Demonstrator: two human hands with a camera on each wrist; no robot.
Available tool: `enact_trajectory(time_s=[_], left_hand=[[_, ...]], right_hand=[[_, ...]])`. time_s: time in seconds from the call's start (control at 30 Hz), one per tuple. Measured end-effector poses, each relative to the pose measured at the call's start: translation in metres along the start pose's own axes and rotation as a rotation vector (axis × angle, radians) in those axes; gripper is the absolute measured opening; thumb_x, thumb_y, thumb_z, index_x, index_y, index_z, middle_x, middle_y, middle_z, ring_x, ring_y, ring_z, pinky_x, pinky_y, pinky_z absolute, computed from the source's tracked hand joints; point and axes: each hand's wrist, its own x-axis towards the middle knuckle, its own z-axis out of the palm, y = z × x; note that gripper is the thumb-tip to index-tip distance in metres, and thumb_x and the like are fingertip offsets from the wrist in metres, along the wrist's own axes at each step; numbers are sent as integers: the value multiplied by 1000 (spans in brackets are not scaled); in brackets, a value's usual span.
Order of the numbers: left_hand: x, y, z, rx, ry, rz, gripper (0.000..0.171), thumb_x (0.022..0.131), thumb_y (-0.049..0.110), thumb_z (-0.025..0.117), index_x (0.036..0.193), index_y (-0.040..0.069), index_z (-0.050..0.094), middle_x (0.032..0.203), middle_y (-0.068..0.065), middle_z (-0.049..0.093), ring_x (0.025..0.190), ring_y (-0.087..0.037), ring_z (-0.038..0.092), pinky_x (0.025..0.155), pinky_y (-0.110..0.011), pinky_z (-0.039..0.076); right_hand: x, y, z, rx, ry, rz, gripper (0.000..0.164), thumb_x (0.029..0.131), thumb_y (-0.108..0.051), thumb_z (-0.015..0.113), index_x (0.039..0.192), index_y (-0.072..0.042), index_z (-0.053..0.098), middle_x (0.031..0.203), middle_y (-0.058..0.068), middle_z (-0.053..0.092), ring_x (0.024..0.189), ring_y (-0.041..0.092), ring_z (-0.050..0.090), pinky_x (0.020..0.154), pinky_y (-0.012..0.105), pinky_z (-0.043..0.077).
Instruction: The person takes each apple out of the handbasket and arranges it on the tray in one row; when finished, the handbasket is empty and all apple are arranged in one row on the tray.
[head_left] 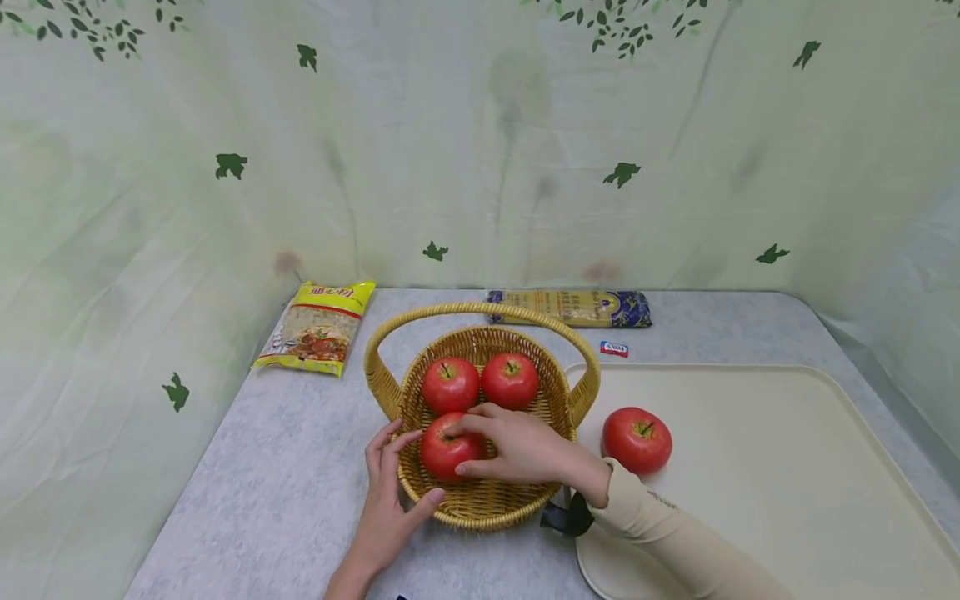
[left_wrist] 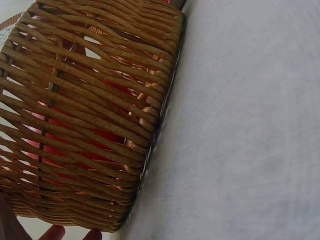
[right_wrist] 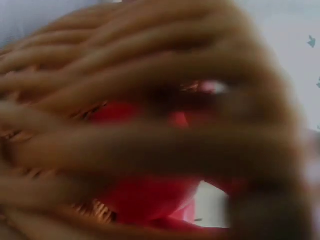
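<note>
A round wicker basket with a tall handle stands mid-table. Inside it are three red apples: a back left apple, a back right apple and a front apple. My right hand reaches over the basket's right rim and holds the front apple, thumb on its near side and fingers across its top. At the front left, my left hand touches the rim with spread fingers and thumb. In the right wrist view, blurred wicker covers most of the red apples.
On the right, a cream tray carries another apple. Behind the basket lie a noodle packet and a small red wrapper. A yellow food bag lies at the back left. Printed curtains surround the table.
</note>
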Motion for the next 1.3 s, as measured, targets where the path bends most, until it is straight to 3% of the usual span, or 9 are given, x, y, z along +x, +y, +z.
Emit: enact_trajectory(time_s=[0.27,0.77,1.3], left_hand=[[0,-1,-1,5,4,27,65,80,24,72,135,30,39,148,3,12,136,-26,14,97,-65,24],[0,-1,-1,0,-4,20,67,79,24,73,136,30,39,148,4,11,136,-27,13,96,-65,24],[-1,-1,-1,5,-6,15,66,80,23,72,137,16,40,147,4,11,136,-26,13,97,-65,23]], right_hand=[[2,3,9,66,-8,16,58,85,-55,61,134,-25,49,127,4,51,105,17,56,87,39,46],[11,6,24,193,41,47,57,81,-61,62,121,-25,44,111,-1,50,93,12,56,78,32,49],[2,8,18,226,14,86,59,82,-55,65,125,-22,42,110,3,46,93,16,56,79,35,48]])
